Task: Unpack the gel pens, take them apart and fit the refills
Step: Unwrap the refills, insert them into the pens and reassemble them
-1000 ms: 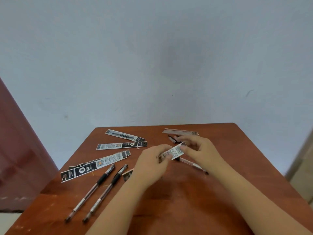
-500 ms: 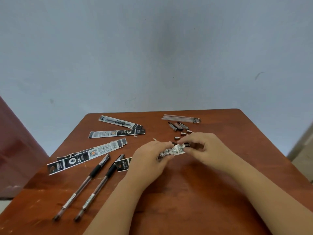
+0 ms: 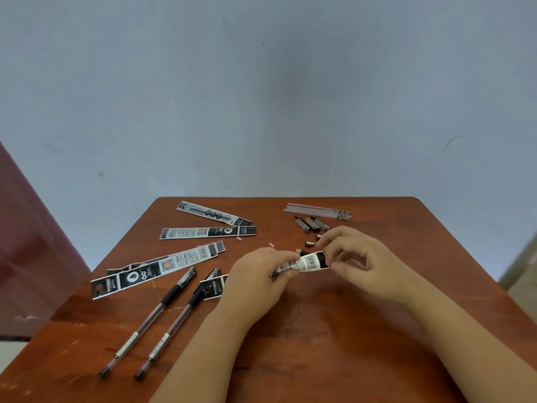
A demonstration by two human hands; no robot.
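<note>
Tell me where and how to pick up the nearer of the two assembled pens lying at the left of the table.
Pinch the nearer pen at its black rubber grip section, coming straight down from above with fingers across the barrel. It lies flat and diagonal on the table, with a gap to the other pen alongside, so there looks to be room for fingertips on both sides.

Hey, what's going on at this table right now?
A person is unpacking gel pens at a wooden table. Both hands hold one printed pen packet: the left hand grips one end, the right hand pinches the other. Two pens lie at the left beside opened packets. Loose refills and small caps sit at the far side.
</note>
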